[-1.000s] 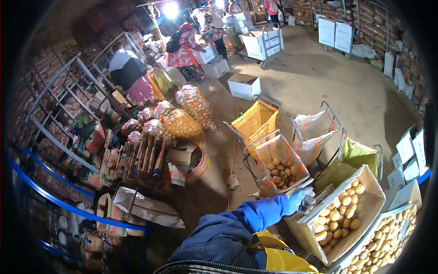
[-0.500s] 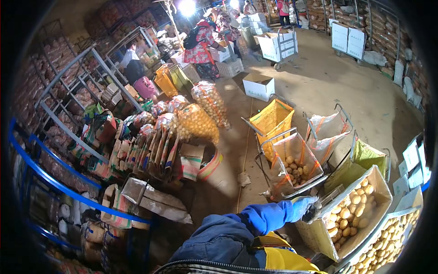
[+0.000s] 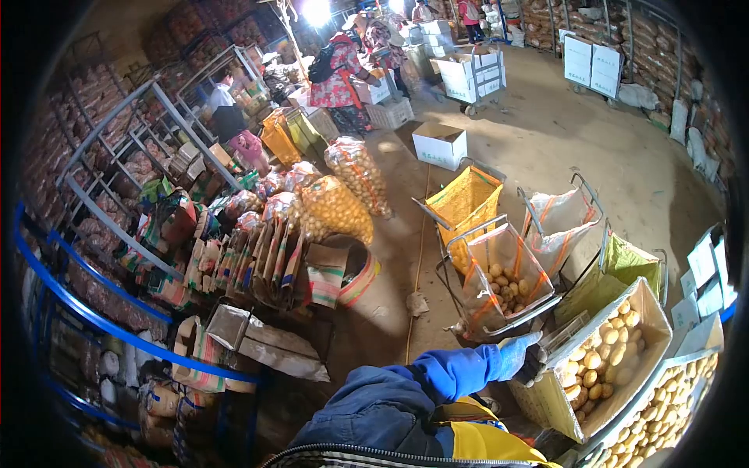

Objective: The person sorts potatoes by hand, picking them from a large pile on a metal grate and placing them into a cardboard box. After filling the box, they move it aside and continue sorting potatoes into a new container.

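Observation:
My left hand (image 3: 518,356), in a light blue and dark glove below a blue sleeve, reaches to the right. It is beside the near left edge of a tilted open box (image 3: 646,360) of potatoes (image 3: 602,360). One blue fingertip stretches toward the rim; darker fingers hang below it in shadow, apart from it. I see nothing held, though whether the fingers touch the box cannot be made out. A grey-brown flap or bar (image 3: 563,334) lies at the rim just beyond the fingertip. My right hand is out of view.
More potatoes (image 3: 663,413) fill a container at lower right. Metal-framed bags stand ahead: one clear with potatoes (image 3: 511,290), one yellow (image 3: 465,204), one green (image 3: 630,261). Folded cartons (image 3: 257,261) and a blue rail (image 3: 117,334) are leftward. A person in a patterned jacket (image 3: 337,78) works farther back.
My left hand has turned slightly at the box edge, and its blue fingertip now points out straighter. The view has shifted a little. The person at the back stays bent over the boxes.

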Tool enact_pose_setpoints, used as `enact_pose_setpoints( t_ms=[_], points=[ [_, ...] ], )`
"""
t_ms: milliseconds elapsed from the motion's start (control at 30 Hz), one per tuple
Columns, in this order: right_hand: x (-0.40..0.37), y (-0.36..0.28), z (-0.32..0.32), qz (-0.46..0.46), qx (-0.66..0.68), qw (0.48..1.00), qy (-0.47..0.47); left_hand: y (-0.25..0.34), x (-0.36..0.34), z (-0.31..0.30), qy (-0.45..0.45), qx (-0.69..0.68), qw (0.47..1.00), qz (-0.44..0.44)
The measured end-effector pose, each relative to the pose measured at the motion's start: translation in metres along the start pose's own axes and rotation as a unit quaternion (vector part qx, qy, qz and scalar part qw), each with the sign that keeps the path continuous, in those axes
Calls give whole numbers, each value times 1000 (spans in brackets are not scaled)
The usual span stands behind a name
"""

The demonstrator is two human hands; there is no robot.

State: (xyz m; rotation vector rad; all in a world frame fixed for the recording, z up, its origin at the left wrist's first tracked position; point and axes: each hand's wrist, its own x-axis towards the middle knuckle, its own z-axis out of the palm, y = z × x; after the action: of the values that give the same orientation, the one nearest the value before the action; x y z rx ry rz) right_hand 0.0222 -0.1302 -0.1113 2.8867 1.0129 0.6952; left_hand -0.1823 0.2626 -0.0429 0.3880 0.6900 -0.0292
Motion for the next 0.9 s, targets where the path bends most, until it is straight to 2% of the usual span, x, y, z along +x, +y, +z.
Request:
enact_pose_setpoints(
  t_ms=[100,200,367,900],
  points=[
    [-1,-1,-2,1,1,1000,-1,-2,-2,0,2,4,1000,1],
    [-3,-1,-1,3,3,1000,-1,-7,-1,-2,-40,0,999,-3],
    [-4,4,2,4,0,1000,1,-14,-2,-5,-50,54,997,-25],
    [-10,16,11,16,-1,1000,-1,-25,0,-3,-37,57,997,-40]
  ],
)
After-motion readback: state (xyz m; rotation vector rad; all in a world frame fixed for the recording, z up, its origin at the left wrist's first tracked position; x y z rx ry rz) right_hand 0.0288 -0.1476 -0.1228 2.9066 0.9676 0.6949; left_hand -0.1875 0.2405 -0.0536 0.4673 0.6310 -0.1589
